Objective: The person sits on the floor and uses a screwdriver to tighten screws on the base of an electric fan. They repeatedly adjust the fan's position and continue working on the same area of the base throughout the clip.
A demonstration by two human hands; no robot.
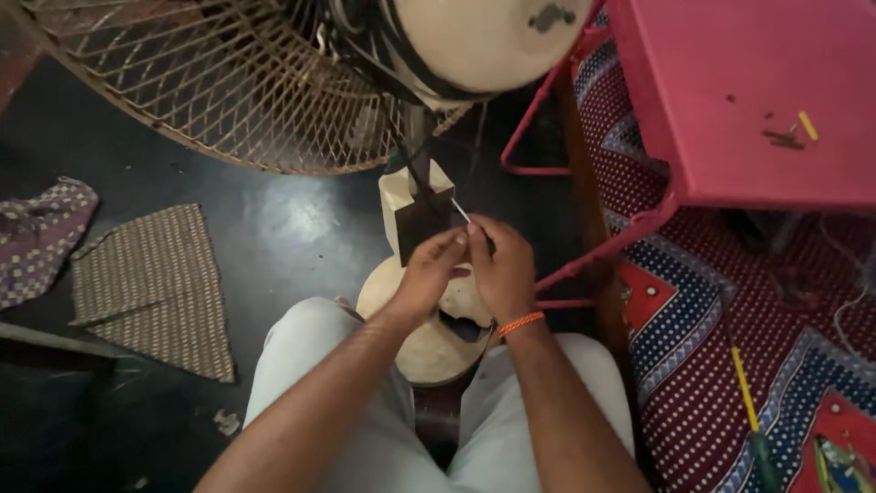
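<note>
- Thin white wire (461,211) is pinched by right hand (501,267); it runs up-left toward the fan's control box (415,215).
- Left hand (429,274), fingers curled together, is pressed against the box's lower edge, equally near.

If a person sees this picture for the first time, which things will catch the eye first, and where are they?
At the centre, the left hand and right hand meet at a cream fan stand, with a thin screwdriver at the right hand. The big wire fan cage fills the top left. A bright pink table stands at the top right, above a red and blue patterned mat.
</note>
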